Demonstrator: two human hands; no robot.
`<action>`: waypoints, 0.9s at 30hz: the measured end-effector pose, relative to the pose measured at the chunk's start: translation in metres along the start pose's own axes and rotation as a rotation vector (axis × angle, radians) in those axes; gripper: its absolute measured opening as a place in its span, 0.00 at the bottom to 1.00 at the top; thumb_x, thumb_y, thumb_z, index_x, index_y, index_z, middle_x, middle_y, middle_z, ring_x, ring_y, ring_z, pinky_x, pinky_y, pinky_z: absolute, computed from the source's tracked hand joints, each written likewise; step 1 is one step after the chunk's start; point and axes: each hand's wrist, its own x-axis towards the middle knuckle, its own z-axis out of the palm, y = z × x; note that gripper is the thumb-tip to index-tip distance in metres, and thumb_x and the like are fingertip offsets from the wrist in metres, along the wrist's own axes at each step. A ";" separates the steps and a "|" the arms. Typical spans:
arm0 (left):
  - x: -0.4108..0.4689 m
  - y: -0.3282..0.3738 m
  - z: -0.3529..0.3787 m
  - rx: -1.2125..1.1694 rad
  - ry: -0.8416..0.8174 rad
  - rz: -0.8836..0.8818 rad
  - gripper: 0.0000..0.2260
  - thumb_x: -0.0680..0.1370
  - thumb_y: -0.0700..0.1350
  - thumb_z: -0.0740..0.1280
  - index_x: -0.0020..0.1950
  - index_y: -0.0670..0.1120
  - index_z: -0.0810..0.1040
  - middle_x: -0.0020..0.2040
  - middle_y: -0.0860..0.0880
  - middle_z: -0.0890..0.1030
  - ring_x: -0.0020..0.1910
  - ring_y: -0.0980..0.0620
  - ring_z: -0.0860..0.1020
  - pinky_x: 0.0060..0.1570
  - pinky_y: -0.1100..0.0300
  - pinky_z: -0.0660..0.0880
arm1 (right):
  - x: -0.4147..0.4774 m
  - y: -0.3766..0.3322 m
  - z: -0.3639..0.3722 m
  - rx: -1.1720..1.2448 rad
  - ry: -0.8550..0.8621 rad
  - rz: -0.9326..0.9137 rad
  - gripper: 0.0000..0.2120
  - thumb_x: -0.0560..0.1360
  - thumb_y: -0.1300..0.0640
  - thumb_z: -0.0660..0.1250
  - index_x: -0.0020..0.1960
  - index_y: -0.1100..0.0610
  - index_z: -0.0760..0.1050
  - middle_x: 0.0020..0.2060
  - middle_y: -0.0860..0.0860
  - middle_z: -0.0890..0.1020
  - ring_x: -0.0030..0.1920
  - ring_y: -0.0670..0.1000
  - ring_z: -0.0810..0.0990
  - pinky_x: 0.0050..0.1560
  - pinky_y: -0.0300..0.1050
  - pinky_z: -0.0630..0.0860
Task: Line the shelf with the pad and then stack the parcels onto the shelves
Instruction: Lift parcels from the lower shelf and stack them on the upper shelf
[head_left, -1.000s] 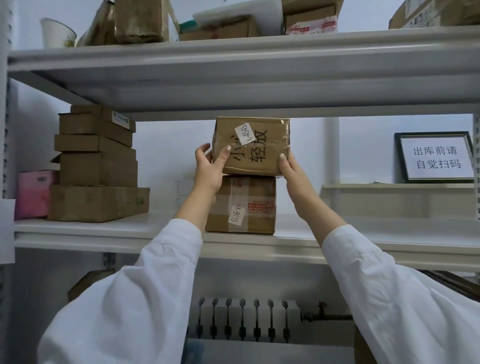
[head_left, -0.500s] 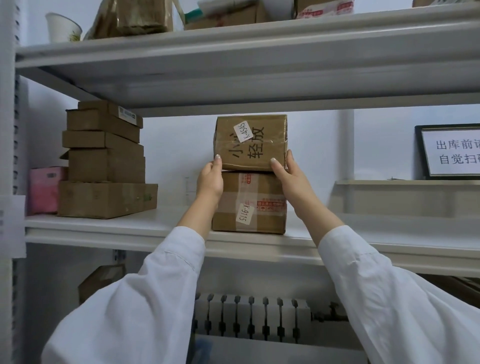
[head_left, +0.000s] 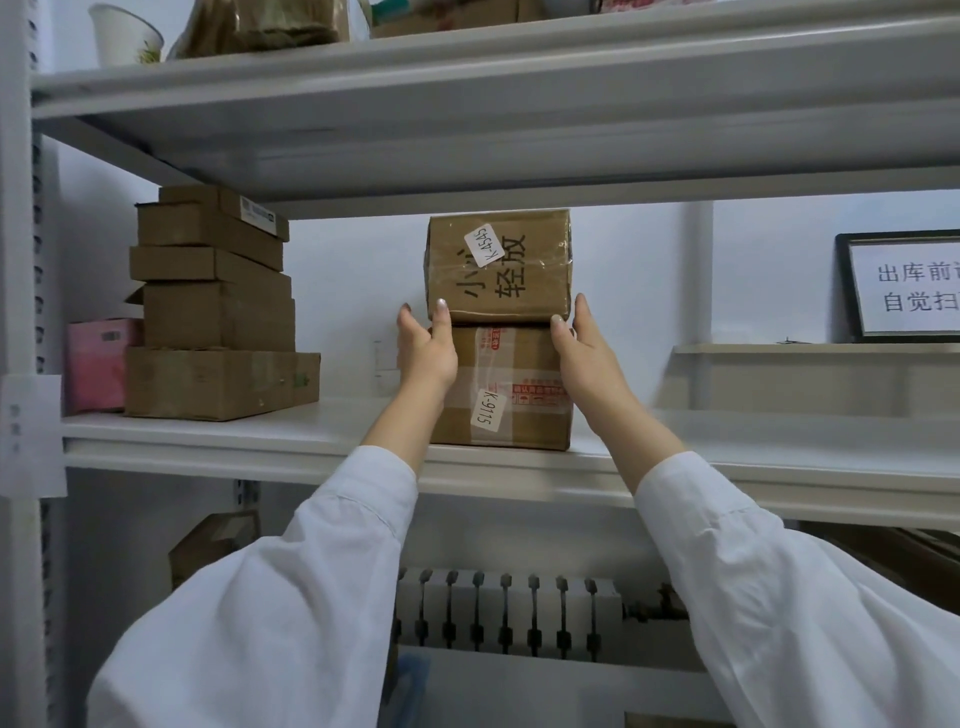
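The upper parcel K-4545 (head_left: 498, 265) rests level on lower parcel K-9115 (head_left: 514, 387), directly above and between the hands; left hand (head_left: 426, 353) and right hand (head_left: 589, 358), fingers nearly straight and gripping nothing, touch its bottom corners from either side, both equally near

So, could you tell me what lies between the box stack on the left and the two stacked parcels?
Head view: bare white shelf, plus the left hand beside the lower parcel.
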 end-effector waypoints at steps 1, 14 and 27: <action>-0.004 -0.001 0.002 0.037 0.044 0.005 0.28 0.81 0.58 0.52 0.77 0.49 0.48 0.76 0.45 0.57 0.74 0.42 0.59 0.70 0.44 0.60 | -0.005 -0.001 0.000 0.015 0.008 -0.016 0.24 0.82 0.48 0.50 0.76 0.44 0.50 0.72 0.48 0.66 0.71 0.54 0.65 0.70 0.51 0.65; -0.104 -0.026 0.027 -0.158 0.187 0.342 0.13 0.77 0.39 0.62 0.62 0.45 0.70 0.54 0.54 0.72 0.55 0.59 0.70 0.57 0.64 0.68 | -0.073 0.038 -0.020 -0.114 0.241 -0.137 0.15 0.80 0.54 0.59 0.65 0.56 0.71 0.59 0.49 0.73 0.52 0.45 0.73 0.52 0.33 0.68; -0.176 -0.061 0.069 -0.585 -0.029 -0.169 0.13 0.77 0.34 0.54 0.38 0.46 0.73 0.30 0.47 0.76 0.22 0.57 0.70 0.23 0.67 0.64 | -0.139 0.087 -0.062 -0.330 0.192 -0.015 0.10 0.78 0.58 0.61 0.44 0.61 0.79 0.40 0.55 0.80 0.43 0.51 0.76 0.44 0.46 0.71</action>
